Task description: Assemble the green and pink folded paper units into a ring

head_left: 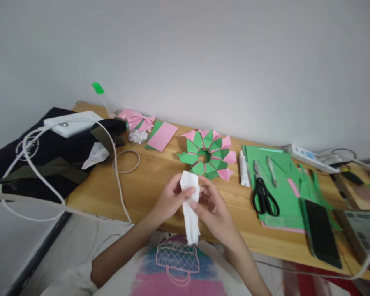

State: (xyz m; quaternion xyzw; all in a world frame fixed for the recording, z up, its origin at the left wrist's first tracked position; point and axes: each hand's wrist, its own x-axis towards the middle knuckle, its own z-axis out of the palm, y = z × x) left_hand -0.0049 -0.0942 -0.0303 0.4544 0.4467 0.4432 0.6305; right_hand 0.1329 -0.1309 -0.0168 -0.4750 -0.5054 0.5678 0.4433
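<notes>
A folded white tissue (189, 209), long and narrow, is held upright near the table's front edge, close to my body. My left hand (172, 196) pinches its left side, with the thumb across the front. My right hand (212, 203) grips the right side, its thumb also on the front and its other fingers curled behind. Just beyond the tissue lies a ring of folded green and pink paper pieces (207, 142), its near edge partly hidden by the tissue.
Right of the ring lie a white glue tube (244, 169), green paper sheets (285, 197), black-handled scissors (264, 199) and a phone (322, 234). To the left are pink and green cards (163, 136), a dish of white scraps (138, 136), a black bag (55, 164) and a looping white cable (119, 181).
</notes>
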